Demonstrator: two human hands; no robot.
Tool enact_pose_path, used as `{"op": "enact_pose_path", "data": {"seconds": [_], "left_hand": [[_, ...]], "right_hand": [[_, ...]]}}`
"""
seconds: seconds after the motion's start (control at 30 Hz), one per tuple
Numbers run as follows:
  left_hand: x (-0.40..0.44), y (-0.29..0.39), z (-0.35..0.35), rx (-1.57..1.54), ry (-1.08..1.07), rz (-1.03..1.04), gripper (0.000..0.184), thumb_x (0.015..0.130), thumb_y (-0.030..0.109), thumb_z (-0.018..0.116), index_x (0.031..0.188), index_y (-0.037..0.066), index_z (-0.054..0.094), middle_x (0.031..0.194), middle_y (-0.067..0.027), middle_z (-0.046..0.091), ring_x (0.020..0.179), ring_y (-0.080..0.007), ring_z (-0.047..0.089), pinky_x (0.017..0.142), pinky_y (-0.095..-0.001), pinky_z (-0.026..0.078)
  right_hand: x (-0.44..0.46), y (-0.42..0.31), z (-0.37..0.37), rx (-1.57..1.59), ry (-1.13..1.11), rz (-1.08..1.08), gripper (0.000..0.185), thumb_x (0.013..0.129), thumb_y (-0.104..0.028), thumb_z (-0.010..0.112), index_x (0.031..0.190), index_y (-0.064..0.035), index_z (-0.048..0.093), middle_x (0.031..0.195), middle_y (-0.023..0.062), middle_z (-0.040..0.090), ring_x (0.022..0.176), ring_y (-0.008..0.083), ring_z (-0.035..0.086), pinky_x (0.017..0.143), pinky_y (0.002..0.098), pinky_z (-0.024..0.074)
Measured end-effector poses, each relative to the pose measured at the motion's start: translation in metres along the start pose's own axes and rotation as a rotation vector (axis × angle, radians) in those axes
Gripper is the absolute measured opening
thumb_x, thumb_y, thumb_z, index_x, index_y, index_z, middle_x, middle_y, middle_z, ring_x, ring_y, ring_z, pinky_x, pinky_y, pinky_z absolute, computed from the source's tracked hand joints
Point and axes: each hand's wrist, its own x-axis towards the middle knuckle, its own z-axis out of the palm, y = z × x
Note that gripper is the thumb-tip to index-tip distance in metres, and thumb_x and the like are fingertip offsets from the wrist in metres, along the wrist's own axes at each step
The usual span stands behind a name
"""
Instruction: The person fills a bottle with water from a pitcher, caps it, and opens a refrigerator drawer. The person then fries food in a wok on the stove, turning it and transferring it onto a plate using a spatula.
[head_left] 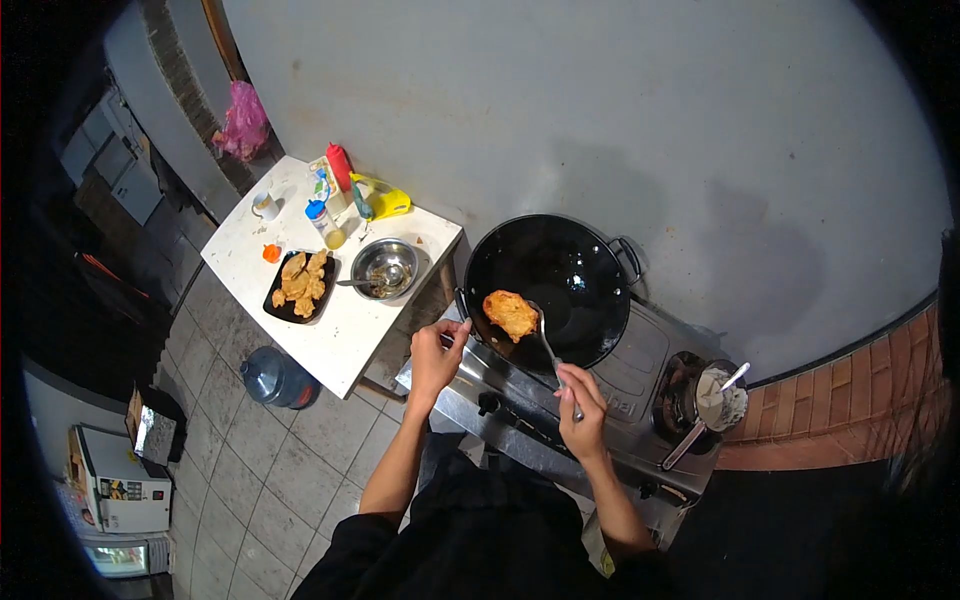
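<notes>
A black wok (590,330) sits on the stove, with dark, shiny oil visible inside. One golden-brown fried piece (510,315) lies at the wok's left side, against the head of a long metal spoon (549,348). My right hand (583,408) is closed around the spoon's handle, over the wok's near edge. The fried piece partly hides the spoon's head. At the wok's left rim, my left hand (436,358) has its thumb and fingers pinched at the side handle (462,304), part of which they cover.
On the white table (370,335) at left are a black tray (274,306) of fried pieces, a steel bowl (400,249), bottles and a mug (265,206). A small pan (709,402) occupies the stove's right burner. A water jug (270,378) stands on the floor.
</notes>
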Motion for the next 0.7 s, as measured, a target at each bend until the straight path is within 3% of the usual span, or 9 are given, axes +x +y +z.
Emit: {"op": "enact_pose_path", "data": {"seconds": [0.07, 0.2, 0.67, 0.7], "left_hand": [[0.0, 0.0, 0.001, -0.02, -0.002, 0.002, 0.028, 0.084, 0.023, 0.067, 0.075, -0.003, 0.067, 0.055, -0.0138, 0.059, 0.047, -0.0164, 0.056, 0.048, -0.0308, 0.042], [0.002, 0.004, 0.0, -0.001, -0.013, -0.011, 0.028, 0.084, 0.023, 0.067, 0.074, -0.004, 0.066, 0.055, -0.0132, 0.059, 0.047, -0.0165, 0.057, 0.049, -0.0306, 0.043], [0.002, -0.001, 0.001, 0.007, -0.005, 0.002, 0.03, 0.084, 0.022, 0.068, 0.072, -0.005, 0.065, 0.054, -0.0118, 0.058, 0.047, -0.0143, 0.054, 0.05, -0.0297, 0.043], [0.002, 0.0, 0.001, 0.007, -0.006, 0.002, 0.03, 0.084, 0.022, 0.068, 0.072, -0.005, 0.065, 0.054, -0.0118, 0.058, 0.047, -0.0143, 0.054, 0.05, -0.0297, 0.043]], "right_hand": [[-0.008, -0.004, 0.004, -0.012, -0.006, 0.03, 0.024, 0.086, 0.004, 0.05, 0.107, 0.0084, 0.059, 0.11, 0.0195, 0.059, 0.099, 0.0328, 0.06, 0.086, 0.036, 0.0483], [-0.016, -0.005, 0.01, -0.05, 0.008, 0.017, 0.025, 0.085, 0.002, 0.051, 0.108, 0.0092, 0.059, 0.111, 0.0201, 0.059, 0.102, 0.0332, 0.059, 0.088, 0.0366, 0.0475], [-0.012, 0.007, 0.019, 0.02, 0.09, 0.0, 0.023, 0.088, 0.0, 0.051, 0.107, 0.0089, 0.059, 0.111, 0.0184, 0.058, 0.097, 0.0285, 0.06, 0.08, 0.0345, 0.0511], [-0.011, 0.008, 0.02, 0.071, 0.136, -0.005, 0.024, 0.092, -0.005, 0.047, 0.107, 0.0095, 0.059, 0.112, 0.0181, 0.057, 0.089, 0.0251, 0.061, 0.075, 0.0324, 0.053]]}}
